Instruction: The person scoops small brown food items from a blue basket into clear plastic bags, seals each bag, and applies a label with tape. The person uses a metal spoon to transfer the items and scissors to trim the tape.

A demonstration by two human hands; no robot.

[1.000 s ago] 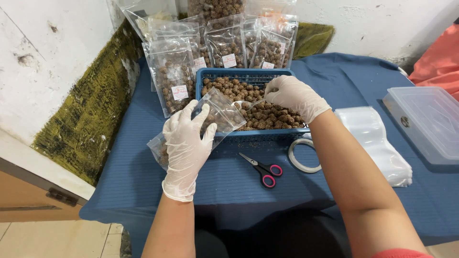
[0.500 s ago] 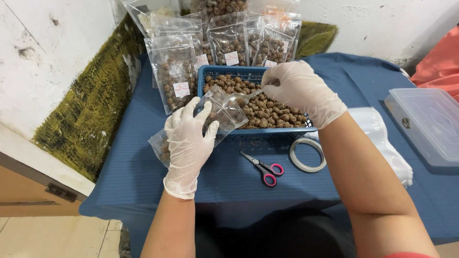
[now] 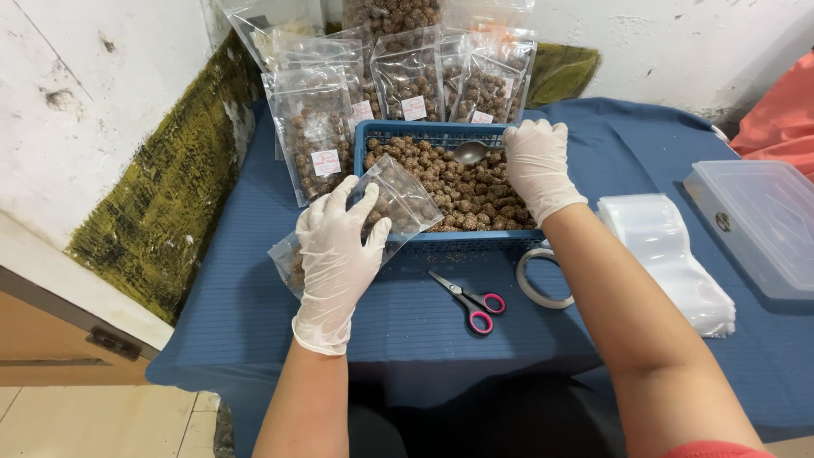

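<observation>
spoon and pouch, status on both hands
Left hand holds clear pouch at basket. Right hand holds spoon over brown balls. Nothing between.

My left hand (image 3: pixel 337 254) and right hand (image 3: pixel 536 165) wear thin, matt white rubbery gloves. The pouch (image 3: pixel 377 216) my left fingers hold is clear, glossy plastic film. The spoon (image 3: pixel 471 152) is shiny metal. The basket (image 3: pixel 441 133) is blue latticed plastic, its balls (image 3: pixel 462 191) rough and crumb-coated. A matt blue ribbed cloth (image 3: pixel 407 331) covers the desk. The scissors (image 3: pixel 471 301) have steel blades and glossy pink-black plastic handles.
</observation>
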